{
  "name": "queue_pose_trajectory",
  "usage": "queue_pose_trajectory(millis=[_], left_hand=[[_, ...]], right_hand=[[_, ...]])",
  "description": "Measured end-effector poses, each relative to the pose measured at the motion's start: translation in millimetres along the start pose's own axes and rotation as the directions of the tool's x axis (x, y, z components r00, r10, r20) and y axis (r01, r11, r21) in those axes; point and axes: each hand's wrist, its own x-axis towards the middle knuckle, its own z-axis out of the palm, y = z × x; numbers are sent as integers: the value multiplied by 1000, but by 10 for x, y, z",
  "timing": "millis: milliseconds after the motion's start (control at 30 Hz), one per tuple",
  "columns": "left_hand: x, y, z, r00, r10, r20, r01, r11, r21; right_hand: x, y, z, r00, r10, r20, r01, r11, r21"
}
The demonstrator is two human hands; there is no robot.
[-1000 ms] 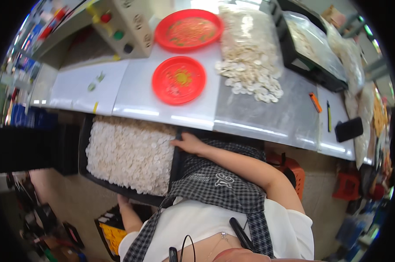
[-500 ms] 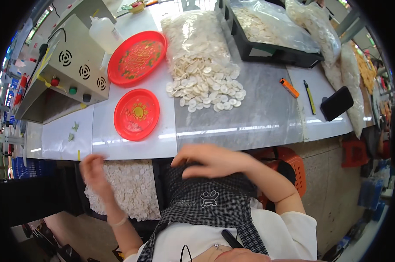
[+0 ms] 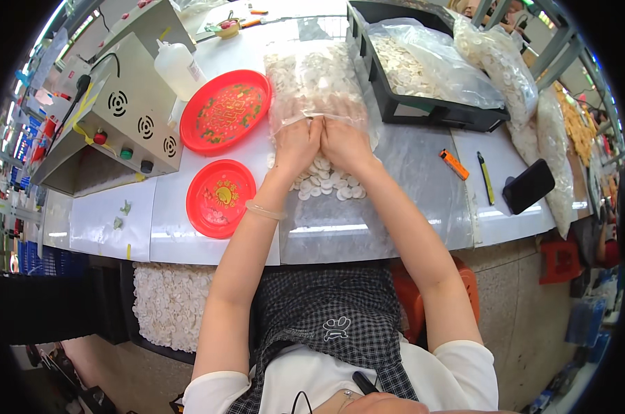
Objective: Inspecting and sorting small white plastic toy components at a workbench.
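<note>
My left hand (image 3: 297,143) and my right hand (image 3: 346,143) lie side by side at the mouth of a clear plastic bag (image 3: 309,62) filled with pale, round, button-like discs. Both hands reach in under the film, thumbs close together. The fingers show faintly through the plastic, stretched forward over the discs; their tips are blurred. Loose discs (image 3: 326,185) are spread on the table below my wrists, partly covered by my hands. Left of the bag stand a large red patterned plate (image 3: 227,110) and a smaller red plate (image 3: 220,199).
A black crate (image 3: 436,110) with discs and plastic film stands at the back right. Nearby lie an orange lighter-like object (image 3: 454,165), a yellow-black pen-like tool (image 3: 486,178) and a phone (image 3: 528,186). A metal machine (image 3: 129,110) and white bottle (image 3: 179,71) occupy the left. Below sits a disc-filled tray (image 3: 171,303).
Both hands have moved forward from the table's front edge to the bag and in under its film. The loose pile in front of the bag is now largely covered or pushed in.
</note>
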Motion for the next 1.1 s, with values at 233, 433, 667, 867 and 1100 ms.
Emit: queue_pose_trajectory(millis=[233,433,667,867,1100], left_hand=[[-534,-251,229,866,353,-355,-331,936,123],[-1332,-63,-55,925,284,-253,-253,956,149],[-1276,-30,303,962,257,-94,-225,938,263],[-1174,-34,251,957,257,-132,-207,929,305],[-1753,24,288,923,156,-351,-180,983,-37]], right_hand=[[-448,3,-223,987,-159,-12,160,983,91],[-1044,96,-777,990,-100,99,88,990,112],[-1137,31,-482,986,-98,132,100,995,-5],[-1086,132,-632,994,-71,-78,85,980,181],[-1527,62,-753,993,31,-114,-5,976,217]])
